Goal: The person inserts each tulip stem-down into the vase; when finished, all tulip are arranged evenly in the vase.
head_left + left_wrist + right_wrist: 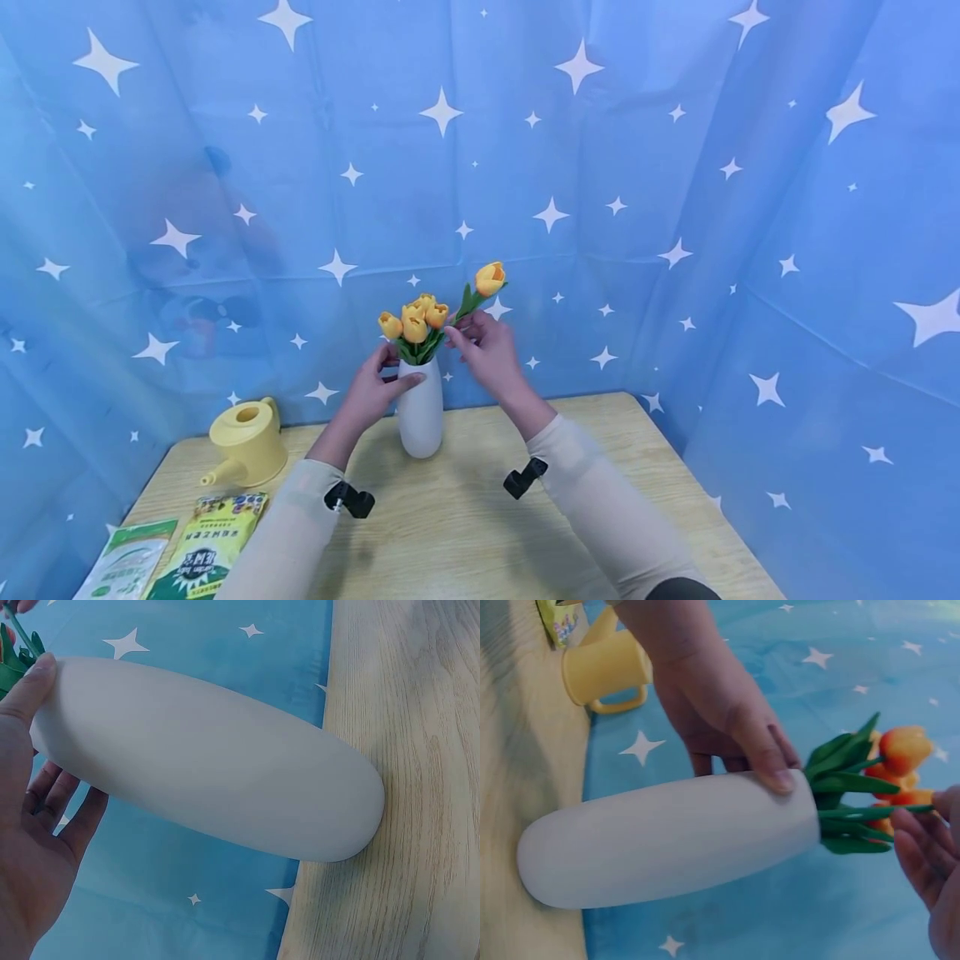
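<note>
A white vase (422,421) stands upright on the table, with several yellow-orange tulips (414,328) and green leaves bunched in its mouth. My left hand (370,390) holds the vase near the rim, thumb on the front and fingers round the far side. To the right of the bunch, my right hand (486,348) pinches the stem of a single tulip (490,280), whose bloom leans up and right. In the right wrist view, the pinched green stem (870,813) runs to the vase's mouth; its lower end is hidden there.
On the left of the wooden table (450,533) stands a yellow watering can (251,446), spout toward the front. Nearer lie a yellow-green printed bag (210,542) and a white-green packet (129,560). A blue starred curtain (600,142) hangs close behind the table.
</note>
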`<state>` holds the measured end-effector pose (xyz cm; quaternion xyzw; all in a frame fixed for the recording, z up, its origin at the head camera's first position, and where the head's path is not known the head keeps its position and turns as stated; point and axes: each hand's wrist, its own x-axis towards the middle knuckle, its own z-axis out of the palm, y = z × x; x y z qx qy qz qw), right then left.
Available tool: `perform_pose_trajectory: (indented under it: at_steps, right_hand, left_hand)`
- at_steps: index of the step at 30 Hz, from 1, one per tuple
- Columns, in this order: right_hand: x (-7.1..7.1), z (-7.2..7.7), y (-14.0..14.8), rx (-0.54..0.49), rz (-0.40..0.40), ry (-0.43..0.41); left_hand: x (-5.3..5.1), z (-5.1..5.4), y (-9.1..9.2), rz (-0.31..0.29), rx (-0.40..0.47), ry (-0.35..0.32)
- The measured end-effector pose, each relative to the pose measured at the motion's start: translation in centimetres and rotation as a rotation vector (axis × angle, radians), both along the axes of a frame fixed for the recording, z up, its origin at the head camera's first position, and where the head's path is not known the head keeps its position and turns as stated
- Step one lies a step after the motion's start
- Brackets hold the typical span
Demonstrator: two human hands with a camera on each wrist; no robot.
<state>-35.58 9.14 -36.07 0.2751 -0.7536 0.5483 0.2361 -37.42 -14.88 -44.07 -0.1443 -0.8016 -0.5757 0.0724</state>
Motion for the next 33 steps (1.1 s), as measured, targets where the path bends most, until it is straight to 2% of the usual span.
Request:
perform_pose_trajectory:
  at_steps: [8, 13, 18, 24, 28, 33]
  right_hand:
    - [-0.7, -2.2, -1.2, 0.003, 0.003, -0.078]
    - [-0.8, -3.2, -1.6, 0.053, -0.026, -0.106]
    - [-1.0, -3.6, -1.9, 0.123, -0.048, -0.110]
    - [-1.0, -3.7, -2.1, 0.155, -0.050, -0.170]
    - [-0.7, -4.0, -2.1, 0.067, -0.040, -0.199]
    - [-0.6, -4.1, -2.1, -0.053, -0.009, -0.196]
  left_hand:
    - [0.2, 0.1, 0.0, -0.005, -0.001, 0.016]
    - [0.2, 0.0, 0.0, -0.005, -0.006, 0.016]
    - [0.1, 0.0, 0.0, -0.006, -0.008, 0.016]
    - [0.2, 0.1, 0.0, -0.012, 0.002, 0.012]
    - [0.1, 0.0, 0.1, -0.006, -0.006, 0.011]
    - [0.1, -0.1, 0.1, -0.002, 0.000, 0.006]
